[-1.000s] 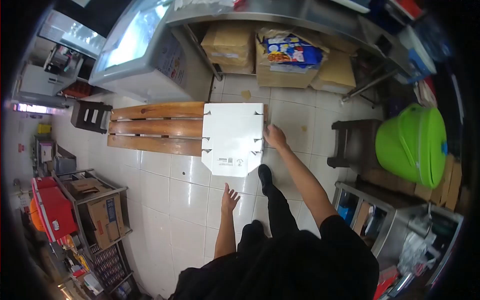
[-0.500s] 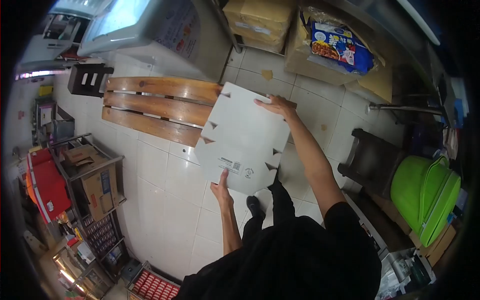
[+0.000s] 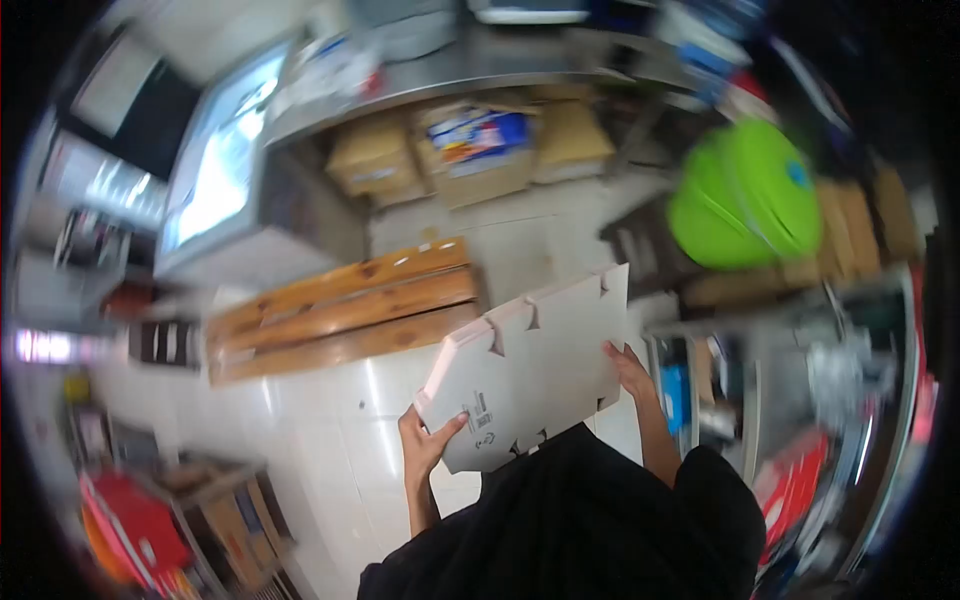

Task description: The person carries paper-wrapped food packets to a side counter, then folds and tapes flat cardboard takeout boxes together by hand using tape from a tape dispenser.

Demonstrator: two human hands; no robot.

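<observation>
Flat, notched white cardboard (image 3: 548,368) is held tilted.

A loose black top (image 3: 570,525) with a short right sleeve (image 3: 715,490) leaves 2 forearms (image 3: 655,435) and 2 hands (image 3: 628,372) bare.

No words can be read. The white cardboard (image 3: 548,362) has small dark print, a square code (image 3: 484,421) and a little sign (image 3: 486,439), all too tiny. The blue packet (image 3: 487,132) has blurry white marks.
</observation>
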